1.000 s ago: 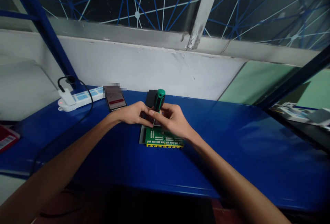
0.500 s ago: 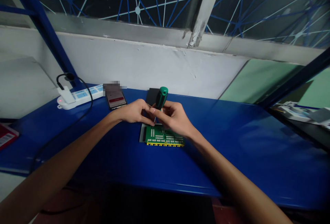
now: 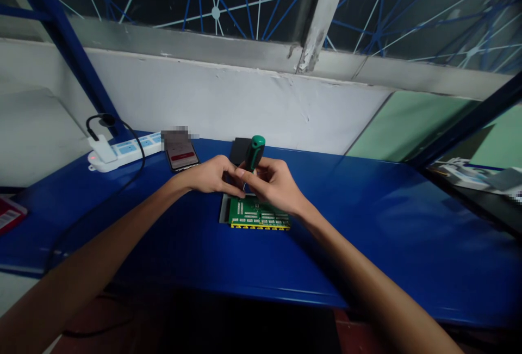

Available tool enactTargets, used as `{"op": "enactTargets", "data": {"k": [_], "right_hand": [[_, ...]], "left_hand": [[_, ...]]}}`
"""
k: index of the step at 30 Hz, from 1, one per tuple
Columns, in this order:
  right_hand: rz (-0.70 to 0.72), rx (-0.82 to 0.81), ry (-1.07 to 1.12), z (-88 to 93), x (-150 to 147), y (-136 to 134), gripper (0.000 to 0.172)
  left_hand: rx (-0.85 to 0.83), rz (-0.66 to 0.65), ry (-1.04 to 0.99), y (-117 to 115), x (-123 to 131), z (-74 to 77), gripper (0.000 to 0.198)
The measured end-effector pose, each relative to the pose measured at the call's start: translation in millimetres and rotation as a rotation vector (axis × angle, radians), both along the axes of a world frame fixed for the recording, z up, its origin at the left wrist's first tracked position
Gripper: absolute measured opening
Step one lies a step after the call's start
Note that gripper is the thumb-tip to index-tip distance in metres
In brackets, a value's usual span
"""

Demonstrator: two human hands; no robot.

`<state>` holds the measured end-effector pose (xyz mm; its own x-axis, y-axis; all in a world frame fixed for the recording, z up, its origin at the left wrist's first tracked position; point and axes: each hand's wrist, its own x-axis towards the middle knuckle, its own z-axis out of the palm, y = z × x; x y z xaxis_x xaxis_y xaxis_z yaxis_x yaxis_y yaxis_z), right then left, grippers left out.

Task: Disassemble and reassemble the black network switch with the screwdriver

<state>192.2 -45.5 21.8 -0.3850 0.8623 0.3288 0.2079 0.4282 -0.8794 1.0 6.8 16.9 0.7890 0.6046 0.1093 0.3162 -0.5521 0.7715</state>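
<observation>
A screwdriver with a green and black handle (image 3: 255, 150) stands nearly upright, tilted slightly, over a green circuit board (image 3: 248, 208) with a yellow strip along its front edge. My right hand (image 3: 279, 182) is closed around the lower handle, thumb toward the left. My left hand (image 3: 214, 175) reaches in from the left, its thumb low by the board's back edge and its fingers curled near the screwdriver's thin shaft. Whatever its fingertips pinch is hidden. The shaft's tip is also hard to see. Under the board's left side shows a grey plate (image 3: 224, 210).
Behind the hands lies a dark flat object (image 3: 238, 150). A phone (image 3: 181, 153) rests to the left, beside a white power strip (image 3: 126, 151) with a plugged-in black cable (image 3: 141, 161). A red item (image 3: 10, 215) sits at the blue table's (image 3: 196, 256) left edge.
The whole view has shifted very slightly. Both hands, the screwdriver and the board keep almost the same places relative to one another.
</observation>
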Motion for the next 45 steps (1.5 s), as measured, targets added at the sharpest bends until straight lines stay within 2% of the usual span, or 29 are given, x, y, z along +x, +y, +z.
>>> {"op": "enactTargets", "data": {"k": [6, 12, 17, 22, 28, 38, 45], "right_hand": [[0.008, -0.002, 0.012, -3.2, 0, 2, 0.025], [0.013, 0.004, 0.009, -3.9, 1, 2, 0.024], [0.001, 0.008, -0.004, -2.6, 1, 2, 0.024], [0.002, 0.0, 0.015, -1.0, 0, 0, 0.026], [-0.012, -0.009, 0.046, 0.3, 1, 0, 0.029], [-0.005, -0.001, 0.016, 2.6, 1, 0, 0.029], [-0.04, 0.006, 0.045, 3.8, 4, 2, 0.033]], "left_hand": [[0.004, -0.052, 0.035, 2, -3, 0.4, 0.014], [0.021, 0.021, 0.05, 3, -2, 0.9, 0.02], [0.007, -0.029, 0.051, 2, -2, 0.3, 0.016], [0.015, 0.02, 0.033, 3, -2, -2.1, 0.018], [0.029, -0.034, 0.035, 0, 0, 1.0, 0.014], [0.05, 0.037, 0.006, 0, 4, -2.2, 0.018], [0.039, -0.026, 0.134, 7, -7, 5.4, 0.022]]}}
